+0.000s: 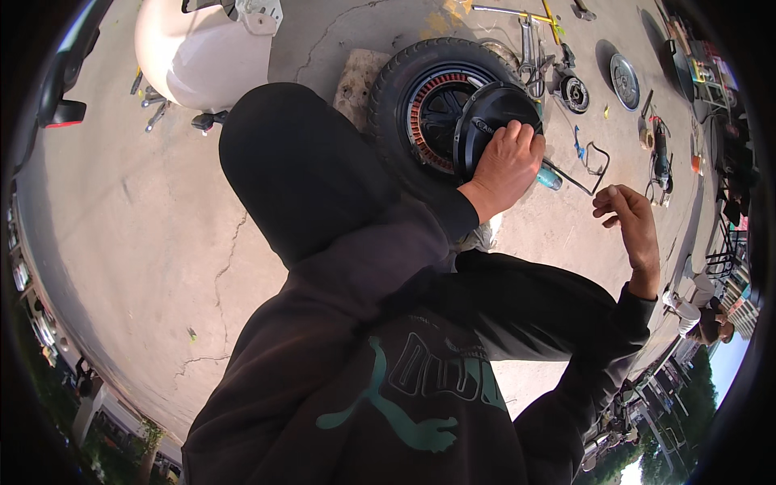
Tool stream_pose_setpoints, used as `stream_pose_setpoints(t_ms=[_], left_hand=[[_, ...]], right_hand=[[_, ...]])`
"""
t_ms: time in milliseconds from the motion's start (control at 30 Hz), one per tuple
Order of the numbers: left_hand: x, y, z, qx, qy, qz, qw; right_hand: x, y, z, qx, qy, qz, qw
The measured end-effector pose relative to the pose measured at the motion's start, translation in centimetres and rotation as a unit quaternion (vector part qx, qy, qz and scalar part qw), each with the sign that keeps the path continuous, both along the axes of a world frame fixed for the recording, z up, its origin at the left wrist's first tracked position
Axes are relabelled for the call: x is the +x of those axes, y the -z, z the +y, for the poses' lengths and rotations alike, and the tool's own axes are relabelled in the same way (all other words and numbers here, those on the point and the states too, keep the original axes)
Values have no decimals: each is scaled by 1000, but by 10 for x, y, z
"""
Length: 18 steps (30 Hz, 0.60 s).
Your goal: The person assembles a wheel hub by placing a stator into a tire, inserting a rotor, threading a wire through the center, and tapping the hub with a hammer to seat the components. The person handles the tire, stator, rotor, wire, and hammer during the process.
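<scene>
In front of me a scooter-type wheel (387,109) with a black tyre lies on its side, its hub open. Inside shows a ring of reddish motor windings (418,123). A round black hub cover (478,121) stands tilted over the right part of the wheel. My left hand (508,164) grips this cover from its near right side; some fingertips rest on its face. A teal handle or tube (550,179) lies just right of that hand. Raised to the right, my right hand (632,224) has loosely bent fingers, apart, with nothing seen in them.
A pale body panel (202,56) stands at the far left, with pliers-like tools (155,113) beside it. Beyond the wheel lie wrenches (528,48) and a round motor part (575,94). Farther right are a metal disc (624,82) and a power tool (662,158).
</scene>
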State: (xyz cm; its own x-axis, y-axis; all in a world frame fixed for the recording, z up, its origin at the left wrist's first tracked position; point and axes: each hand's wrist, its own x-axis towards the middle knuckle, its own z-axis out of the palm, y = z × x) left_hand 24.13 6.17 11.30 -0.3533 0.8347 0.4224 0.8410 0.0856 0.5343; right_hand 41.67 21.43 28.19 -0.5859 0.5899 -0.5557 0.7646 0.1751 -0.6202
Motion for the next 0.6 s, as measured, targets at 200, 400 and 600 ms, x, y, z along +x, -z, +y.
stream_pose_setpoints(t_ms=[200,400,600], left_hand=[[-21,-9,-5,55,14,-124,991],[-23,8,-7,61,-25,-134,989],[-33,6,-8,66,-15,-101,993]], right_hand=[[-40,97,-83,65,-68,83,992],[-80,140,-73,-36,164,179,969],[-94,140,-72,249,63,269,928]])
